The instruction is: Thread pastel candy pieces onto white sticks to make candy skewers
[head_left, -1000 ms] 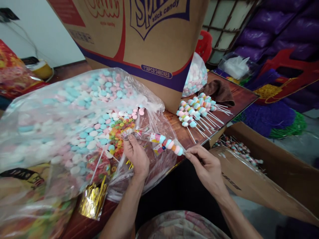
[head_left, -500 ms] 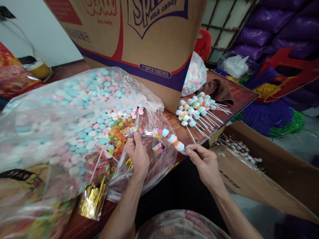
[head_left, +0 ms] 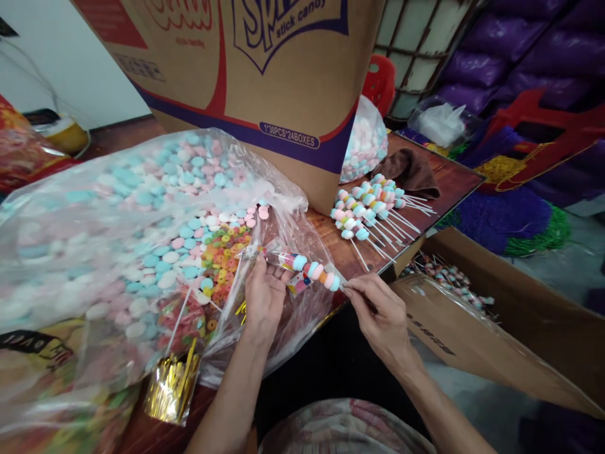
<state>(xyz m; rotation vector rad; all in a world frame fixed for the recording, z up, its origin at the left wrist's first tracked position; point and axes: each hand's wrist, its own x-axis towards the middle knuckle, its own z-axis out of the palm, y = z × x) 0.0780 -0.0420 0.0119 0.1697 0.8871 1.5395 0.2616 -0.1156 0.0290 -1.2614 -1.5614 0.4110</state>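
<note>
My left hand (head_left: 263, 296) grips a narrow clear printed wrapper sleeve (head_left: 274, 255) over the open candy bag. My right hand (head_left: 375, 312) pinches the white stick end of a candy skewer (head_left: 314, 272), a row of blue, pink, white and orange sweets. The skewer's tip sits partly inside the sleeve. Both hands hover at the near edge of the wooden table (head_left: 350, 252). A big clear bag of pastel round candies (head_left: 123, 214) lies to the left, with colourful ring candies (head_left: 227, 249) near its mouth.
A pile of finished skewers (head_left: 368, 211) lies on the table at right, by a brown cloth (head_left: 410, 171). A tall "stick candy" carton (head_left: 255, 82) stands behind. Gold twist ties (head_left: 172, 384) sit at the near edge. An open carton (head_left: 477, 321) with wrapped skewers stands lower right.
The skewer has slid left, further into the sleeve. My right hand moved left and slightly down with it. My left hand has kept its hold on the sleeve.
</note>
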